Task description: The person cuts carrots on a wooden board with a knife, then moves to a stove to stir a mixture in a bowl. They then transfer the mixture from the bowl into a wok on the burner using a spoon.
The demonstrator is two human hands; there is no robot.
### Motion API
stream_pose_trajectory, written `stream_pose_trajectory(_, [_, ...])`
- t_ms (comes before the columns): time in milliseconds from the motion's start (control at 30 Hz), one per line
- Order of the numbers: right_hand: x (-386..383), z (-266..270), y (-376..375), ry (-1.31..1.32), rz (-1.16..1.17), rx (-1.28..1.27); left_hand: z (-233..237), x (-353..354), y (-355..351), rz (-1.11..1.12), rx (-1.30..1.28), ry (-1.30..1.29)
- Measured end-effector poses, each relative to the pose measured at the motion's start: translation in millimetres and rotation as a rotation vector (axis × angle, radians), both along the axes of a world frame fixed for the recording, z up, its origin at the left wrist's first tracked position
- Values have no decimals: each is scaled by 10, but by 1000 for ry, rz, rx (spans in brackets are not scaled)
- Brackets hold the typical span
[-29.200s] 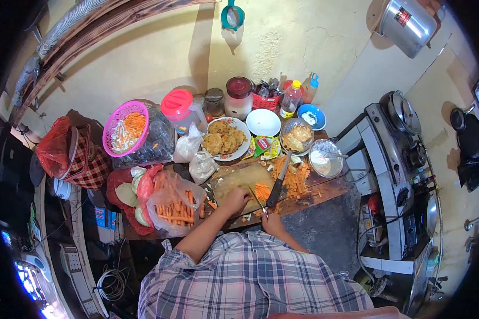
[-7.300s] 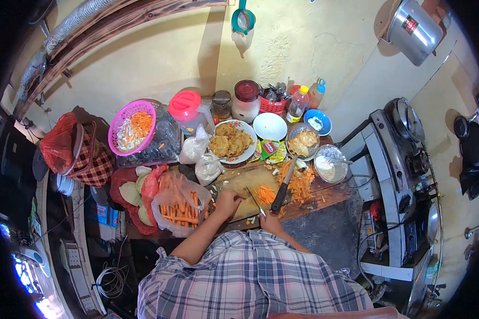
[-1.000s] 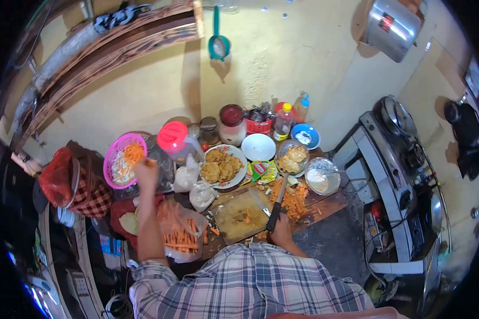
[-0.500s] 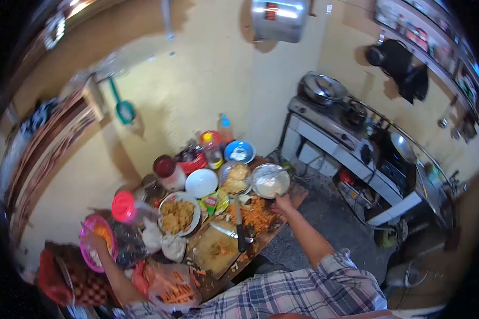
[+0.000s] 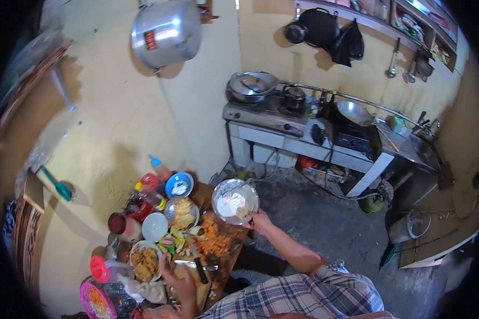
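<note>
My right hand [image 5: 258, 222] grips the near rim of a round metal bowl [image 5: 222, 198] with white batter or flour inside, held at the table's right end. Above the cutting board [image 5: 203, 291], my left hand [image 5: 182, 282] hangs with fingers apart and nothing in it. Close by lie a black-handled knife [image 5: 199, 270] and shredded orange vegetable [image 5: 214, 239]. A white bowl of brownish food [image 5: 145, 262] sits left of that hand. Behind are a metal bowl with pale food [image 5: 182, 212], an empty white bowl [image 5: 155, 227] and a blue bowl [image 5: 179, 186].
A pink basket [image 5: 97, 302] and a pink-lidded jar [image 5: 102, 268] stand at the left. Across the grey floor [image 5: 303, 223] is a counter with a stove [image 5: 266, 114], a kettle [image 5: 294, 99] and a wok [image 5: 355, 112]. A large pot [image 5: 166, 37] hangs on the wall.
My left hand has left the pink basket and moved right, over the board. The metal bowl, in my right hand, has shifted off to the table's right edge. The view has turned right.
</note>
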State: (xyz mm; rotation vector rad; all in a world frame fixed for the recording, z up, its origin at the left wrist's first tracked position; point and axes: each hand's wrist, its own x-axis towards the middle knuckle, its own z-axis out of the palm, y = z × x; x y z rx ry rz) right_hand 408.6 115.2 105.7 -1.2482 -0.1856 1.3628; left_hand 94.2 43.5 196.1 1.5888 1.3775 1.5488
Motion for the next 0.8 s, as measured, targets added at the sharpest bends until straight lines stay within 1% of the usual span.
stream_pose_trajectory(33, [194, 37, -125, 41, 51, 2, -84, 369, 44, -133, -21, -39])
stream_pose_trajectory(67, [340, 331, -334, 68, 56, 10, -135, 748, 67, -265, -43, -81])
stream_pose_trajectory(133, [719, 468, -668, 102, 79, 50, 29, 1537, 54, -515, -303, -264])
stream_pose_trajectory(200, [1051, 737, -989, 45, 80, 41, -211, 2185, 145, -815, -534, -727])
stream_pose_trajectory(233, [1185, 861, -1150, -5, 103, 25, -278, 2472, 147, -832, -544, -729])
stream_pose_trajectory(300, [1476, 973, -1395, 15, 28, 66, -366, 3026, 169, -757, -794, -858])
stream_pose_trajectory(333, [1626, 984, -1506, 41, -29, 107, -390, 3257, 173, -766, -807, -859])
stream_pose_trajectory(367, [1806, 993, -1599, 40, -39, 95, -400, 3468, 175, -794, -886, -791])
stream_pose_trajectory(400, [2005, 1019, -1679, -44, -10, 82, -419, 3665, 180, -817, -963, -719])
stream_pose_trajectory(433, [2196, 1039, -1759, -125, 24, 68, -471, 3892, 161, -829, -950, -780])
stream_pose_trajectory(467, [2405, 986, -1836, -297, 45, 58, -342, 4068, 119, -915, -983, -819])
stream_pose_trajectory(500, [2629, 943, -1885, -469, 69, 52, -328, 4246, 118, -927, -1007, -830])
stream_pose_trajectory(567, [2980, 1143, -1957, -1297, -195, 178, -329, 4555, 85, -943, -1036, -844])
stream_pose_trajectory(600, [3088, 1516, -1983, -1369, -204, 122, -323, 4693, 63, -956, -1020, -789])
stream_pose_trajectory(633, [3258, 1663, -1970, -1600, -141, 70, -324, 4813, 45, -971, -1002, -733])
stream_pose_trajectory(667, [3425, 1749, -1969, -1827, -71, 11, -360, 4924, 31, -976, -1011, -729])
stream_pose_trajectory(700, [3582, 1781, -1949, -1822, -73, -1, -402, 5025, 23, -996, -1003, -704])
stream_pose_trajectory(767, [3855, 1777, -1881, -2033, 95, -29, -459, 5179, 24, -1020, -997, -669])
stream_pose_trajectory(800, [3947, 1756, -1852, -2029, 88, -36, -462, 5256, 34, -1031, -1045, -640])
